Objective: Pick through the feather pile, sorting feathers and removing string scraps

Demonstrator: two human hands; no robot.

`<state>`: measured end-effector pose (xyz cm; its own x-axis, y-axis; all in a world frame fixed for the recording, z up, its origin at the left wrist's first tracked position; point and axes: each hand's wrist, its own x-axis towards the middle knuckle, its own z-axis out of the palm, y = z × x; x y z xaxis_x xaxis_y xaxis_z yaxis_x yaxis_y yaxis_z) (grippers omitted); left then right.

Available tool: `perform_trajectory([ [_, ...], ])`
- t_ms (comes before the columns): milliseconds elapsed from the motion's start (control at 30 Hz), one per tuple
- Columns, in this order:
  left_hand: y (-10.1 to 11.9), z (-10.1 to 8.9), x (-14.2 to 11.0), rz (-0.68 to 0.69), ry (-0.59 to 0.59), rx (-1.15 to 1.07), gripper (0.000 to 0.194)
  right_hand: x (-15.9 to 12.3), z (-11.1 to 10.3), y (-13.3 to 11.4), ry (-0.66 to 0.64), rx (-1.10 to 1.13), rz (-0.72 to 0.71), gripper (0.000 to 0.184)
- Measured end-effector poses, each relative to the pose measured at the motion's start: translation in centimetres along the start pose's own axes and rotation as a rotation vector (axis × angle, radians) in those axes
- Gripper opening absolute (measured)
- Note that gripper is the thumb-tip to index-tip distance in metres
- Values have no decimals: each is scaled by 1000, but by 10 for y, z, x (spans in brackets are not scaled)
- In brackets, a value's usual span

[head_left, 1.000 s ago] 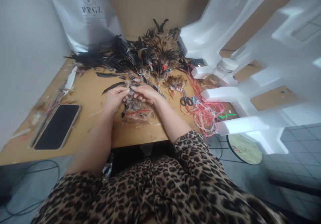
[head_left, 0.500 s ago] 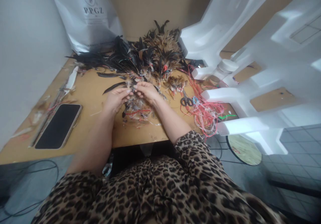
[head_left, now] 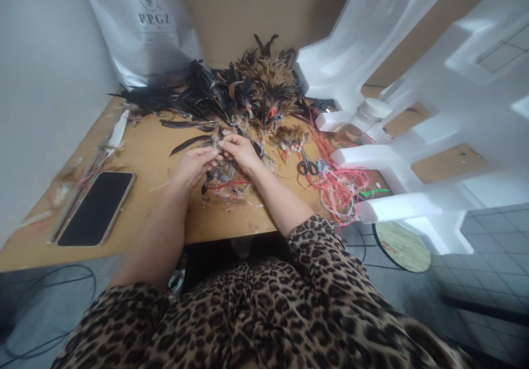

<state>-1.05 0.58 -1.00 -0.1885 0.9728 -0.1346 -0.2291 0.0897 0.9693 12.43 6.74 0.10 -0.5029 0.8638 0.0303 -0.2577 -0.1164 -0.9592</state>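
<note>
Right hand (head_left: 241,151) drawn closer to left hand (head_left: 193,165) since the earlier frame | head: both pinched at fingertips, seemingly on a wispy brown feather (head_left: 215,136) between them, apparently pointing away, equally near each | feather pile (head_left: 268,77) beyond on table (head_left: 142,143)

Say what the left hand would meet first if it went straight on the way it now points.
Most likely the right hand: the left hand points across at it, very near in the picture. Depth is unclear, and anything pinched there is too small to tell.
</note>
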Motion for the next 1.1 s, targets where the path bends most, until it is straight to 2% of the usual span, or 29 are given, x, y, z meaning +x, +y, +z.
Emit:
perform_trajectory([
  [267,-3,0,2,122,59,104,17,-2,-4,-2,-80,-72,26,33],
  [433,-2,2,1,171,51,217,12,-6,-1,-5,-4,-197,-44,29],
  [567,-2,3,0,181,45,247,14,-5,1,-2,40,-297,-81,29],
  [767,-4,2,2,160,29,173,22,-3,0,3,31,-208,-75,31],
  [1100,-5,0,3,151,50,196,12,-4,2,2,40,-246,-79,33],
])
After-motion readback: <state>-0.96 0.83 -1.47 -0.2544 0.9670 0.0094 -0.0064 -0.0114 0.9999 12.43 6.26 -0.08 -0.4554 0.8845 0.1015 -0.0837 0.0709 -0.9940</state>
